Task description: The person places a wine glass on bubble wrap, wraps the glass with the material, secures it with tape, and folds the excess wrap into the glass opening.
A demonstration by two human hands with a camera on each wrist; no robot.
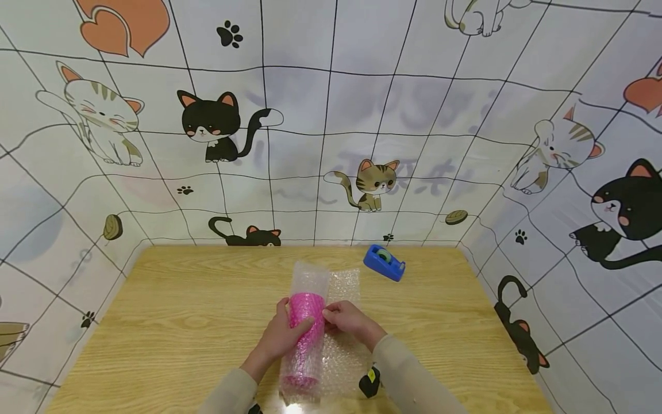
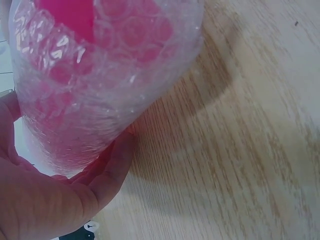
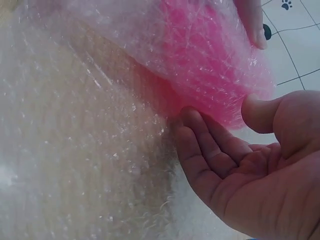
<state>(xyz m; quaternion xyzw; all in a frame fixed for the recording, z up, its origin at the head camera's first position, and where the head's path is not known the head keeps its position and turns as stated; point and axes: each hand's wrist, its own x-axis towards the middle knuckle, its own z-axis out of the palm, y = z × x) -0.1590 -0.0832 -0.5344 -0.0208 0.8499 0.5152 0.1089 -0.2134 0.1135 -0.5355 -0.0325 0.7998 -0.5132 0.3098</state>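
Observation:
A bright pink cylinder [image 1: 307,306] lies lengthwise on the table, rolled in clear bubble wrap [image 1: 310,276]; the layers hide its exact kind. My left hand [image 1: 281,335] holds the roll from the left, its thumb over the top and its fingers down the side, as the left wrist view shows too. From the right, my right hand [image 1: 353,322] touches the roll's side. In the right wrist view the right fingers [image 3: 197,145] reach its underside, with the thumb apart from them against the wrap. An unrolled stretch of bubble wrap [image 1: 345,359] lies flat beneath the right hand.
A blue tape dispenser [image 1: 384,263] stands near the table's back edge, right of the roll. The wooden table [image 1: 207,305] meets a cat-patterned cloth backdrop [image 1: 300,155] behind and at both sides. A black wrist device [image 1: 369,382] shows by the right sleeve.

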